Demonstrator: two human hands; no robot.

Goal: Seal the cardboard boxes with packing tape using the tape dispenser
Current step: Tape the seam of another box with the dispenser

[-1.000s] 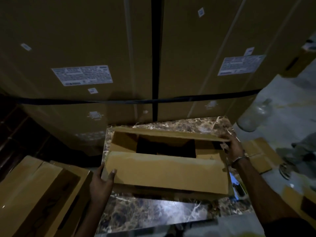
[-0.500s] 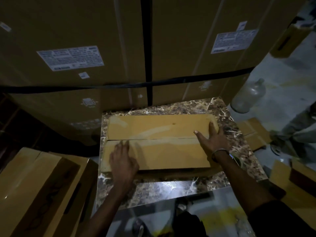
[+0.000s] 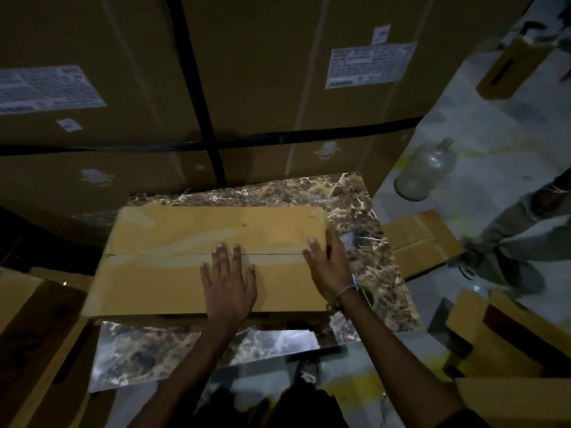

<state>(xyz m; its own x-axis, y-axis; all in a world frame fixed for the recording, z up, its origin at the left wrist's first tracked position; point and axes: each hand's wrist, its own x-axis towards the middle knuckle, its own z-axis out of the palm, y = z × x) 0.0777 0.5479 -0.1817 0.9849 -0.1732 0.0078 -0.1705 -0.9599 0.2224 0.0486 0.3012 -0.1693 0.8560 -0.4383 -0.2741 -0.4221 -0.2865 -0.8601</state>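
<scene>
A flat tan cardboard box (image 3: 160,261) lies on a brown marble slab (image 3: 355,205). Its two top flaps are folded down and meet along a seam across the middle. My left hand (image 3: 228,279) lies flat on the near flap, fingers spread and reaching the seam. My right hand (image 3: 329,267), with a metal bracelet at the wrist, presses flat at the box's right end over the seam. Neither hand holds anything. No tape dispenser is in view.
Huge strapped cartons (image 3: 247,88) with white labels form a wall behind the slab. More cardboard boxes (image 3: 34,335) stand at the left and at the right (image 3: 506,341). A clear jug (image 3: 426,171) stands on the floor at right, near another person's legs (image 3: 506,242).
The open flaps were folded down and the box is now closed. My left hand slid right along the near flap toward the middle; my right hand stays flat at the right end.
</scene>
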